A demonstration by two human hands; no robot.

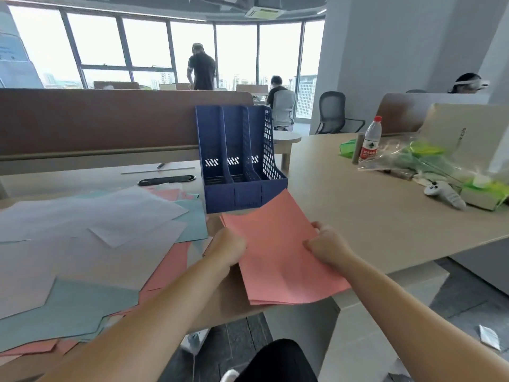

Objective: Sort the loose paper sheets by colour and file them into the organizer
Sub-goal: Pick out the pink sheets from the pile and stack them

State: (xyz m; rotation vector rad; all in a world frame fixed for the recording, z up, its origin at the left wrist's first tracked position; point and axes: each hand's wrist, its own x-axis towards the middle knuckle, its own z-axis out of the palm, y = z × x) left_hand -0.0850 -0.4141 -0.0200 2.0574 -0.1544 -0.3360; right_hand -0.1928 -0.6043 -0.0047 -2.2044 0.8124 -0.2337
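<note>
Left hand: the left hand (227,248) has its fingers curled round the left edge of the pink stack (278,255), gripping it.
Right hand: the right hand (326,244) is curled the same way, clamping the stack's right edge, thumb on top.
Pink stack: several pink sheets squared together, lying flat between the two hands near the front edge of the worktop (338,199). Its near end hangs over that edge and its far end reaches the foot of the organizer (239,161).
Organizer: blue plastic with three upright compartments, standing toward the back edge of the worktop against the brown partition (96,119), directly beyond the stack.
Loose sheets: a spread pile (91,244) of white, teal and pink sheets overlapping at odd angles, covering the left part of the worktop up to its front edge.
Right side of worktop: a water bottle (371,139), a clear bag of green items (418,161) and a white controller (443,193), well apart from the stack.
</note>
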